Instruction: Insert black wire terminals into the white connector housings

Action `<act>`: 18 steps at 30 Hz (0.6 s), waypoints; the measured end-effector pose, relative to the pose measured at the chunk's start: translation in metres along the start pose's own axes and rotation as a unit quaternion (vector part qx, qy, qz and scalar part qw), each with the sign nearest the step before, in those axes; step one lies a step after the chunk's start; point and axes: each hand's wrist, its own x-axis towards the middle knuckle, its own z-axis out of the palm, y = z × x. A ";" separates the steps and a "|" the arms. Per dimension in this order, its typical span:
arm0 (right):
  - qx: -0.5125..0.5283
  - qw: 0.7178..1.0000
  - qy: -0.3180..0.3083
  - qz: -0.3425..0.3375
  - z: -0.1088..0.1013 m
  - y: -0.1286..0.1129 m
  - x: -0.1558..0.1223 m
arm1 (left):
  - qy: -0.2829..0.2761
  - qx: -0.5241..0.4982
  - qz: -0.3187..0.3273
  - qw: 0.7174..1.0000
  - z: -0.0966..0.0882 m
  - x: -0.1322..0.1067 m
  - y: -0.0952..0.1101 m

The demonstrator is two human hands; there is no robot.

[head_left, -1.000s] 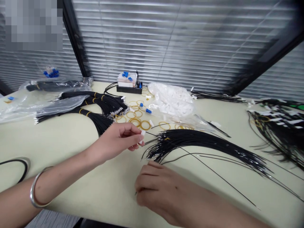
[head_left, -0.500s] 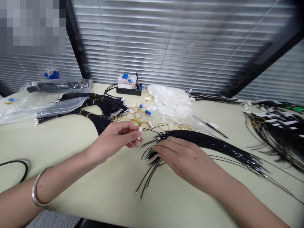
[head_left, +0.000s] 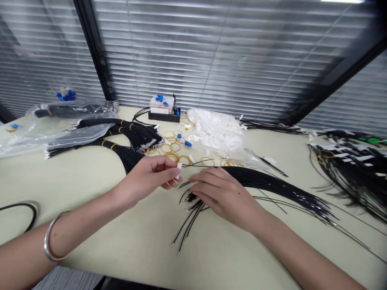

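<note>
My left hand (head_left: 149, 179) pinches a small white connector (head_left: 179, 166) between thumb and fingertips, with a thin black wire running right from it. My right hand (head_left: 222, 192) lies palm down on the near ends of a loose fan of black wires (head_left: 272, 186), its fingers together and curled over the silver-tipped ends. A few wires (head_left: 187, 225) stick out from under it toward the table's front edge. The two hands are almost touching. A silver bangle (head_left: 50, 241) sits on my left wrist.
Banded black wire bundles (head_left: 121, 137) lie at the back left by clear plastic bags (head_left: 36, 129). Yellow rubber bands (head_left: 172, 151), a bag of white connectors (head_left: 219, 129), a black tray with blue parts (head_left: 165, 108) and more labelled wires (head_left: 353, 165) at the right cover the table (head_left: 90, 193).
My right hand went from the near table edge up onto the wire ends, then slid a little left toward my left hand. Several wires were pulled out toward the front.
</note>
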 end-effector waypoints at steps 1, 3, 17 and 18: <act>0.004 1.000 -0.005 0.000 0.000 0.001 0.000 | 0.000 0.000 -0.001 1.000 0.000 0.000 0.000; 0.016 1.000 -0.017 0.000 0.000 0.002 -0.001 | -0.004 0.000 -0.003 1.000 0.000 0.000 -0.001; 0.218 0.941 0.238 0.098 -0.053 0.010 0.000 | -0.002 -0.015 -0.018 1.000 -0.001 0.000 -0.002; 0.198 0.933 0.278 0.119 -0.062 0.015 -0.004 | -0.003 -0.014 -0.018 1.000 -0.001 0.000 -0.002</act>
